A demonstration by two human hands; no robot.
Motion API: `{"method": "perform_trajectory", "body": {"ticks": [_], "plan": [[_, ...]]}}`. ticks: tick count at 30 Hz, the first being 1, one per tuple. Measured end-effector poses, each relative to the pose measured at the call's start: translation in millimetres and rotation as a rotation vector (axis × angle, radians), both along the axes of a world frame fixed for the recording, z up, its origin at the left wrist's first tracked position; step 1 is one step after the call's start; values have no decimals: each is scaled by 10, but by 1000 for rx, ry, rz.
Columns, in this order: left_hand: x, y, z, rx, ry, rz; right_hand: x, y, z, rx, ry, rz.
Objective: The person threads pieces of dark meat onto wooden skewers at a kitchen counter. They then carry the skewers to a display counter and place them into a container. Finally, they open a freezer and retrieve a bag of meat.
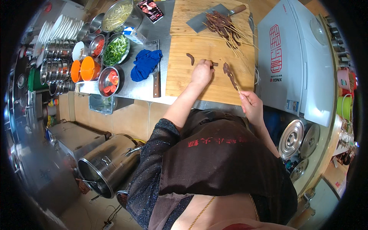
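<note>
My right hand grips the lower end of a bamboo skewer threaded with dark brown meat strips; its bare tip points away from me. The skewer is over the near right part of a wooden cutting board. On the board, the curled fingers of my left hand are at a short dark meat strip, whose end shows beside the fingertips. The palm side is hidden. Another curved meat strip lies apart to the left. Farther back is a pile of loaded skewers, partly over a cleaver's blade.
Left of the board lie a knife with a wooden handle and a blue cloth. Bowls hold sliced tomatoes, chopped greens and bean sprouts. A milk carton stands nearby. A white chest freezer borders the right side.
</note>
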State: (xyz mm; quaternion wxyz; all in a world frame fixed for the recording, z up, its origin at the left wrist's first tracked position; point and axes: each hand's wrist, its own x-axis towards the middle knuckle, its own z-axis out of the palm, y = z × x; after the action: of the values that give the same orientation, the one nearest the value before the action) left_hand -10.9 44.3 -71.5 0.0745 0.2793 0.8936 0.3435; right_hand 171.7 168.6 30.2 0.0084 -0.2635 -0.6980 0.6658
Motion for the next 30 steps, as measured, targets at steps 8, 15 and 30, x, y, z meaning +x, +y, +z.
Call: {"method": "perform_trajectory", "body": {"ticks": [8,15,30], "plan": [[2,-145,70,824,-830,194,18,-10,31,-21,-14,76],[-38,-394,562,1282,-1292,314,10,-57,94,-34,21,173],[65,-468,708,1357,-1280,310,21,-70,151,-49,-5,201]]}}
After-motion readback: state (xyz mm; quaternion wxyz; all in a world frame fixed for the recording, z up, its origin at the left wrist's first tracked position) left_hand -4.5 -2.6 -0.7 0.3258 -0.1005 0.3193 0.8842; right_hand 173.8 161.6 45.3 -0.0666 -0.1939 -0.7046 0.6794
